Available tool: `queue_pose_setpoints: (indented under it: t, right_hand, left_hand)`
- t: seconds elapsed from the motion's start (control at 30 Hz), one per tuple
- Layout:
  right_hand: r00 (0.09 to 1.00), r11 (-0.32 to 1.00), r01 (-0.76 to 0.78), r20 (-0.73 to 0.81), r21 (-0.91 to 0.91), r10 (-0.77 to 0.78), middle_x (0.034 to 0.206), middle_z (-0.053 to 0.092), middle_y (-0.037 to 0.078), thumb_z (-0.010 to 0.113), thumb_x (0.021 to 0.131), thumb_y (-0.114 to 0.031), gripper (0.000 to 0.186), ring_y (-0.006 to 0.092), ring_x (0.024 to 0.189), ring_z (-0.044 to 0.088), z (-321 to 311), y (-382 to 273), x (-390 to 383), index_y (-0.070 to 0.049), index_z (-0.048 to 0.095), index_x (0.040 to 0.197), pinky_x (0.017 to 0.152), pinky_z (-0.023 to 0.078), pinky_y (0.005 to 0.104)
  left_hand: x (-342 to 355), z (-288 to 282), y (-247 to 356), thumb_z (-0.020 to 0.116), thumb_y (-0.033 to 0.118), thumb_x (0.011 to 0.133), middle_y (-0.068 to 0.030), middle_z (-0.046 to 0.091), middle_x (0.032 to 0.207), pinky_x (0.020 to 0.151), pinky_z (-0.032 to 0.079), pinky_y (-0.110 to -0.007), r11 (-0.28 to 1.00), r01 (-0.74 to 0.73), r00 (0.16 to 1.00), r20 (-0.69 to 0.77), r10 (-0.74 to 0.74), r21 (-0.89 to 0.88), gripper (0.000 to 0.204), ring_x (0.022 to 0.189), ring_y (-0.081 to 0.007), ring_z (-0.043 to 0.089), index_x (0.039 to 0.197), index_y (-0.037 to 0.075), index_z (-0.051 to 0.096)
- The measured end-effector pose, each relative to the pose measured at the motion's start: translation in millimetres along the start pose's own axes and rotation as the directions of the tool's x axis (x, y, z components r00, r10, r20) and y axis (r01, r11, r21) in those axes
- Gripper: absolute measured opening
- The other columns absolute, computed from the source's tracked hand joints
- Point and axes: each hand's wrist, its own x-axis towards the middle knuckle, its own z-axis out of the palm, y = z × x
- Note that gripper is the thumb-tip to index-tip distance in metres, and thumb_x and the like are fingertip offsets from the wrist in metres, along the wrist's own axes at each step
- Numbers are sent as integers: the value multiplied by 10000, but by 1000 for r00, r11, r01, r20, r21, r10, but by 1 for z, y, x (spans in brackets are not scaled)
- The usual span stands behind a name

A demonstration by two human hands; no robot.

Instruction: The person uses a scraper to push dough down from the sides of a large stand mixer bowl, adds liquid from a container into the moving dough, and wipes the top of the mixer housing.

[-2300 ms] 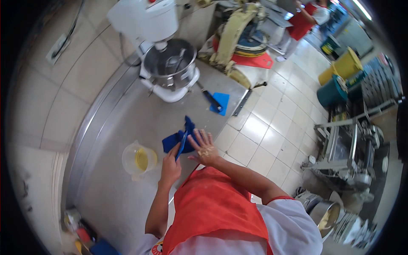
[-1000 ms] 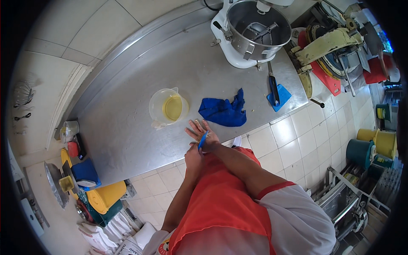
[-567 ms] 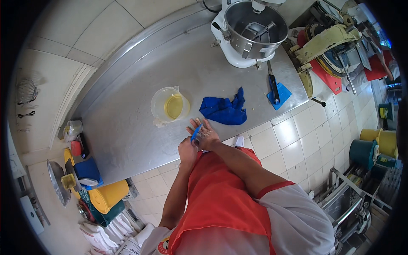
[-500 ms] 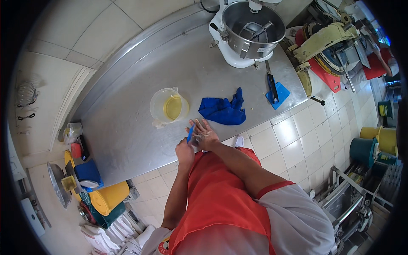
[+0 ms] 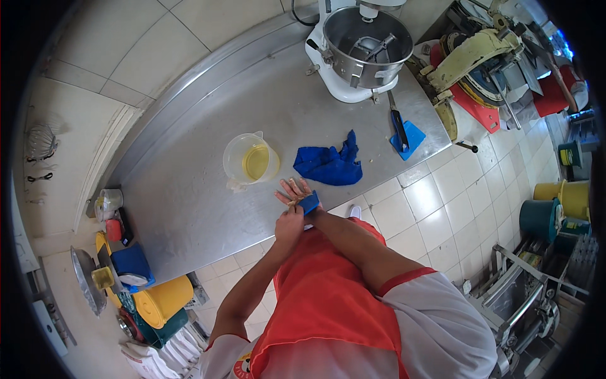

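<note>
At the steel table's near edge, my left hand [image 5: 290, 224] is closed on a small flat blue scraper [image 5: 309, 203]. The scraper lies against my right hand [image 5: 295, 191], across the palm near the wrist. My right hand is open, fingers spread, with pale sticky residue on it. Beyond my hands stands a clear plastic jug [image 5: 251, 159] with yellow liquid inside. A crumpled blue cloth [image 5: 328, 165] lies to the right of the jug, touched by neither hand.
A white stand mixer with a steel bowl [image 5: 366, 74] stands at the table's back right. A black-handled knife [image 5: 399, 131] rests on a blue plastic piece [image 5: 413, 140] by the right edge. Yellow bins [image 5: 165, 302] and a blue container [image 5: 131, 261] are at the left.
The scraper has gone from upright near the fingers to lying flat across my right palm near the wrist. My left hand has moved slightly right with it.
</note>
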Motion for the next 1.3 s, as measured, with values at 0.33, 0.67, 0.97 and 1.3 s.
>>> queue_pose_setpoints:
  t: [0.33,0.67,0.97,1.3]
  right_hand:
    - [957,999,-39,288,-16,42,1555,19,134,446,906,-389,666,325,1431,53,-47,-5,-17,-206,173,1486,1123,27,550]
    - [941,929,-301,-92,217,326,1534,-1,209,621,826,-406,823,408,1408,74,-95,28,-176,-115,202,1471,1108,86,577]
    - [697,608,-487,-140,628,703,1492,139,281,571,714,-725,1094,429,1376,179,-116,-26,-415,-7,194,1449,1084,193,574]
    - [-216,229,-416,-340,880,915,1438,323,228,705,754,-505,878,327,1296,378,-53,-213,-753,-1,362,1387,1038,346,406]
  left_hand:
    - [-34,-25,-20,559,46,790,-210,624,895,686,495,-477,967,154,946,-252,-203,-203,197,773,-388,625,975,10,615]
    - [-116,-29,82,571,-9,819,-241,619,901,703,477,-454,866,205,842,-369,-394,-457,185,795,-407,613,992,-66,604]
    - [-144,26,266,531,45,864,-232,540,1155,858,474,-410,732,-559,808,-454,376,-388,299,1028,-384,560,1139,-61,575]
    - [-361,128,481,556,116,919,-100,641,916,728,474,-304,112,-231,680,-79,729,-966,182,798,-208,617,1006,-36,605]
